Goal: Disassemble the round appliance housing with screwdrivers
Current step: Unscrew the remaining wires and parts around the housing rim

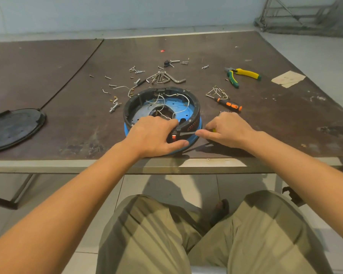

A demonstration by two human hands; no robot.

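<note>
At the near edge of the desk the left hand grips the rim of the round housing, thumb outside, and the right hand is closed round a screwdriver whose blade meets the side wall by the red switch. It would be best to pin the housing down and lever gently, lest the blade slip toward the thumb. Beyond lie loose screws, hex keys and pliers on the worn brown desk, then a pale wall.

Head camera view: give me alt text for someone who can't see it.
A person's left hand grips the near rim of a round black-and-blue housing while the right hand holds a screwdriver, its tip against the rim by a red switch. Loose screws, hex keys, pliers, a second screwdriver and a black lid lie around.
</note>
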